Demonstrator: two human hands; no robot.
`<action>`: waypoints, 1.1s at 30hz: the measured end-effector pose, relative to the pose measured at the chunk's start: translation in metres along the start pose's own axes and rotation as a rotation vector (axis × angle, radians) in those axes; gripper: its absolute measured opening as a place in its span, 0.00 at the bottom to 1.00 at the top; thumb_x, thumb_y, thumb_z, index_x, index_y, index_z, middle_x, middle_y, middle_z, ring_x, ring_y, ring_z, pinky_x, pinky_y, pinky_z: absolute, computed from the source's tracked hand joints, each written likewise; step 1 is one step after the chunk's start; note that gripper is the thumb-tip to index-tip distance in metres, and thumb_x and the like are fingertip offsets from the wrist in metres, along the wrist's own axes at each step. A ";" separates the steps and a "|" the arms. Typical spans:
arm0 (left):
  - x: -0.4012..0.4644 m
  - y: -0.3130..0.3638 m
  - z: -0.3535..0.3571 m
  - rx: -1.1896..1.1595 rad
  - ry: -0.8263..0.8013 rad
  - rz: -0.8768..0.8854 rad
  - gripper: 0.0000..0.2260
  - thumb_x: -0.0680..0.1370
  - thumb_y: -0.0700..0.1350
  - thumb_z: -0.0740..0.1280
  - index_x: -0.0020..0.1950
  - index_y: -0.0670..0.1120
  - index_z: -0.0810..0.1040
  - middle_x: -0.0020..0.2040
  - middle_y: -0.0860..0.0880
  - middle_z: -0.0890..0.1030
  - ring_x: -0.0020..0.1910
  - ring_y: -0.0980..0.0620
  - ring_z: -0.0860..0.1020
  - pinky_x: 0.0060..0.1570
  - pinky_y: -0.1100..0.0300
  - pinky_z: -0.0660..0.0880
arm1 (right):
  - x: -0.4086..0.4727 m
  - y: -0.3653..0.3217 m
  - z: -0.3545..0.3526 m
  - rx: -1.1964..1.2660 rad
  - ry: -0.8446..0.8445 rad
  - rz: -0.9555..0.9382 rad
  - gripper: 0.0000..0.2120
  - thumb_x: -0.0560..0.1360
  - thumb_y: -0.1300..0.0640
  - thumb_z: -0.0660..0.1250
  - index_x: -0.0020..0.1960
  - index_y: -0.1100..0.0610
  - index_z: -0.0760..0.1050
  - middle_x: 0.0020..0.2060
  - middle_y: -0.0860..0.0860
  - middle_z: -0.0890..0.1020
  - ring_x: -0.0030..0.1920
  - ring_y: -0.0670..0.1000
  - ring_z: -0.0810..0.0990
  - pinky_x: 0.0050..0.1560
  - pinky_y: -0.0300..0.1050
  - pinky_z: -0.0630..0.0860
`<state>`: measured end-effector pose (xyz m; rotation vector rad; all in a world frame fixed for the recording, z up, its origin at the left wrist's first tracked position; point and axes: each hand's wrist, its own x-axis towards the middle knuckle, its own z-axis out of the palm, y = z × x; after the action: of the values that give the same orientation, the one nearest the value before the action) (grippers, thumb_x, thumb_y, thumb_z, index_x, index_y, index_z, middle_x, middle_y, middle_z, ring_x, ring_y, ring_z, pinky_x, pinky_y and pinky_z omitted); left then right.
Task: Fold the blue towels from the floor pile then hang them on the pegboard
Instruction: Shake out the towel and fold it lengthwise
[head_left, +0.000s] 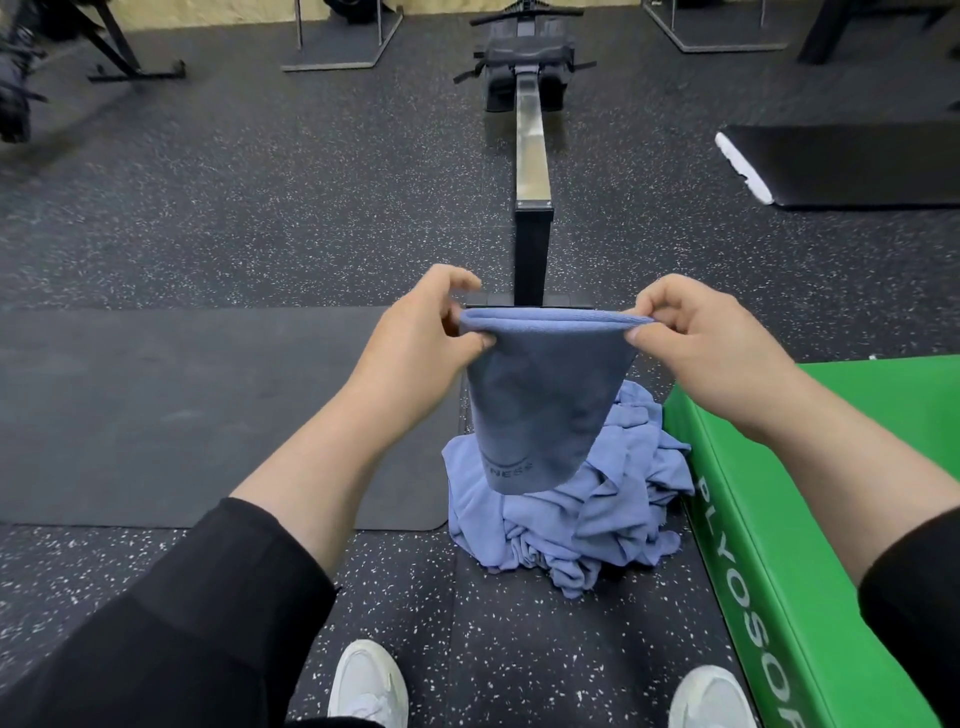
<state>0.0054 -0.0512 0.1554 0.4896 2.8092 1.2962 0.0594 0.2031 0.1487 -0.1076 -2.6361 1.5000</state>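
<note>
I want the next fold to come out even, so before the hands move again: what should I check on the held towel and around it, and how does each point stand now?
1. Left hand pinches its top corner of the towel: ok.
2. Right hand pinches the other top corner: ok.
3. Top edge taut and level between the hands: ok.
4. Towel hangs free above the floor pile: cannot tell; its lower edge overlaps the pile in this view.
5. Lower corners line up: cannot tell, the bottom looks rounded.
6. Pegboard within sight: not ok, it does not show.

blue towel (545, 405): doubled over, hanging upright | towel pile (571, 514): crumpled, on floor beneath
</note>
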 end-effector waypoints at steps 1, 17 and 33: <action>0.001 0.001 0.000 -0.023 -0.004 0.002 0.10 0.78 0.43 0.71 0.57 0.53 0.78 0.39 0.57 0.78 0.37 0.62 0.74 0.37 0.71 0.66 | 0.001 0.000 0.000 0.062 0.010 0.010 0.05 0.78 0.64 0.65 0.46 0.56 0.72 0.33 0.60 0.75 0.33 0.51 0.65 0.35 0.50 0.61; -0.004 0.013 0.009 -0.264 -0.071 -0.044 0.07 0.76 0.45 0.73 0.53 0.52 0.80 0.43 0.51 0.84 0.39 0.59 0.76 0.41 0.65 0.71 | -0.001 -0.009 0.015 0.008 -0.058 -0.030 0.03 0.76 0.52 0.72 0.46 0.51 0.83 0.39 0.54 0.84 0.37 0.45 0.74 0.42 0.46 0.70; -0.009 0.022 0.039 0.255 -0.081 -0.065 0.13 0.78 0.53 0.67 0.37 0.49 0.71 0.36 0.52 0.77 0.41 0.47 0.77 0.35 0.56 0.69 | -0.001 -0.013 0.030 -0.269 0.026 -0.064 0.05 0.76 0.48 0.72 0.43 0.49 0.81 0.33 0.44 0.81 0.35 0.41 0.75 0.36 0.37 0.69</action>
<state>0.0260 -0.0115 0.1454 0.4392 2.9080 0.8904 0.0567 0.1706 0.1447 -0.0627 -2.7763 1.1105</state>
